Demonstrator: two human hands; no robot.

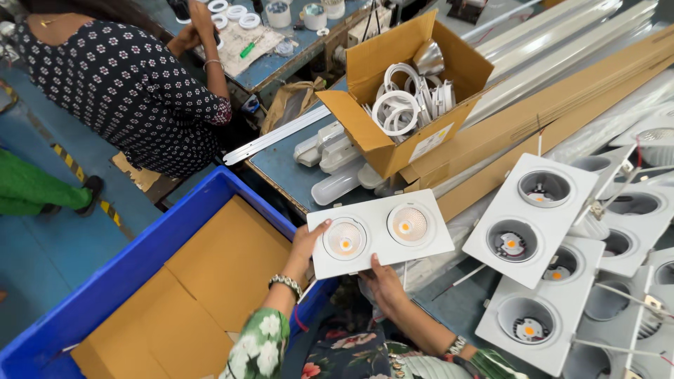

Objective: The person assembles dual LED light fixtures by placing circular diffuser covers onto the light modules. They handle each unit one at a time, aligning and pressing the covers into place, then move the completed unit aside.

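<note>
Floral sleeves [261,344] lead up to our hands. Our left hand [303,245] grips the white twin-lamp fixture [379,232] at its left edge, thumb hooked over the top; our right hand [384,286] supports its lower edge from beneath, thumb pressed up. We hold it above the blue crate [151,238], beside more fixtures [528,217].

Both forearms reach up from the lower edge of the view toward the white twin light fitting [379,233]. The left hand [306,245], a bracelet at its wrist, grips the fitting's left end, thumb on top. The right hand [385,286] cups it from beneath, thumb on its lower edge.
</note>
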